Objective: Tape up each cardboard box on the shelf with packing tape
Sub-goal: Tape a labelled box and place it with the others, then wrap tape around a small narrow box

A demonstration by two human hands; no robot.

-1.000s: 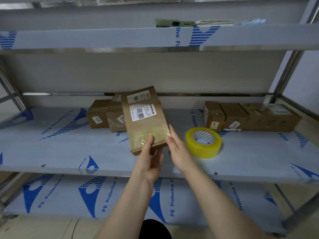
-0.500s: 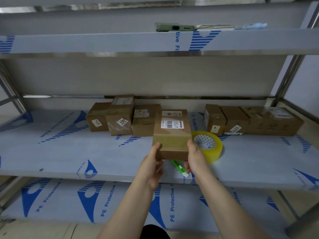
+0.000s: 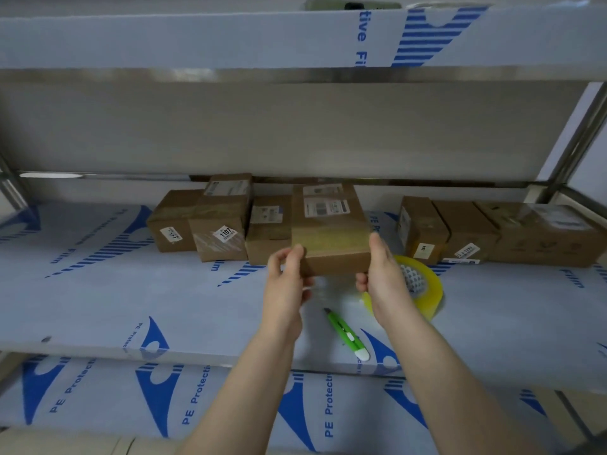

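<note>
Cardboard box [image 3: 328, 231] is being held level in both hands and eased toward the back edge of the shelf [image 3: 131, 290].

It is being gripped at its near corners, the left hand [image 3: 285, 284] curled round the left one and the right hand [image 3: 382, 277] round the right one. A glossy band of tape is showing across its near end. A second ago it was being turned at a tilt nearer the front edge; now it is being squared up just beside the left group of boxes [image 3: 223, 224], apart from the right group [image 3: 466, 234]. The green knife [image 3: 345, 333] near the front edge and the tape roll [image 3: 427, 290] behind the right wrist are being left untouched. By this showing, the box is being put back as taped, and another is probably being taken next.
</note>
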